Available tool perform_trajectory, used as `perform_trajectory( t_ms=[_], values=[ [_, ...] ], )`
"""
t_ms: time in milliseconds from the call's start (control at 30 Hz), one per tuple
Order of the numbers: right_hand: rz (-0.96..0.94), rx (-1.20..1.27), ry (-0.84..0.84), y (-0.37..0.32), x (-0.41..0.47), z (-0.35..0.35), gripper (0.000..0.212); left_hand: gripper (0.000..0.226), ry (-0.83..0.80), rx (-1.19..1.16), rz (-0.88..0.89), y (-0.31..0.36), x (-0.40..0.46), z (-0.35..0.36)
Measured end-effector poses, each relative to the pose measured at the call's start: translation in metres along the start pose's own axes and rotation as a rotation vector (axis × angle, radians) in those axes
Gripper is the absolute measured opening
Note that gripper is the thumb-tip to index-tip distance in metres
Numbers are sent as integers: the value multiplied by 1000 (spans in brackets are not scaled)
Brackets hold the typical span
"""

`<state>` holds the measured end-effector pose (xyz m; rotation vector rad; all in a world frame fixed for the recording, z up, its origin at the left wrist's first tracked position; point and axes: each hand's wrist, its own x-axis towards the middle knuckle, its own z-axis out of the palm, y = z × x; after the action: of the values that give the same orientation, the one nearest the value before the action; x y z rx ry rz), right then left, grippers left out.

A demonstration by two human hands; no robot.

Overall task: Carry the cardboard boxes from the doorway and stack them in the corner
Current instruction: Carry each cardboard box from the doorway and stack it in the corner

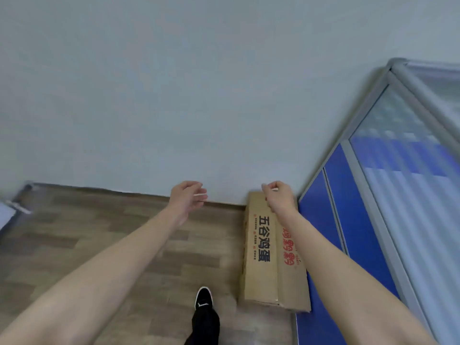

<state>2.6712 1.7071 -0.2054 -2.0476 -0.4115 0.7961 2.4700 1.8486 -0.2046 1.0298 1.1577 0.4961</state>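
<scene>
A long cardboard box (263, 250) with black and red printed characters lies on the wooden floor in the corner, against the white wall and the blue partition. My right hand (278, 195) hovers above the box's far end, fingers curled, holding nothing. My left hand (186, 197) is raised to the left of the box over bare floor, fingers loosely curled and apart, holding nothing. Both arms are stretched forward. Neither hand touches the box.
A blue partition (348, 220) with a frosted glass panel and metal frame runs along the right. The white wall (174, 95) fills the view ahead. My black shoe (203, 298) stands on the wood floor (99, 232) left of the box. A pale object sits at the far left edge.
</scene>
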Motion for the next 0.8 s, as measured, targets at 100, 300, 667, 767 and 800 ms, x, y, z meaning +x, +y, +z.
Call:
perform_trajectory(
  t_ms=[100, 300, 667, 767, 800],
  values=[
    [-135, -8, -90, -37, -70, 19, 21, 9, 80, -28, 161, 15, -94, -66],
    [-431, -125, -362, -104, -239, 90, 11, 14, 462, -126, 349, 1, -303, -244],
    [-897, -334, -885, -119, -635, 343, 23, 16, 1038, -278, 261, -167, -667, -520],
    [-947, -367, -1101, -79, -807, 422, 34, 15, 1227, -354, 247, -233, -803, -592],
    [-953, -391, -1158, -72, -842, 432, 37, 17, 1260, -379, 236, -246, -824, -608]
  ],
)
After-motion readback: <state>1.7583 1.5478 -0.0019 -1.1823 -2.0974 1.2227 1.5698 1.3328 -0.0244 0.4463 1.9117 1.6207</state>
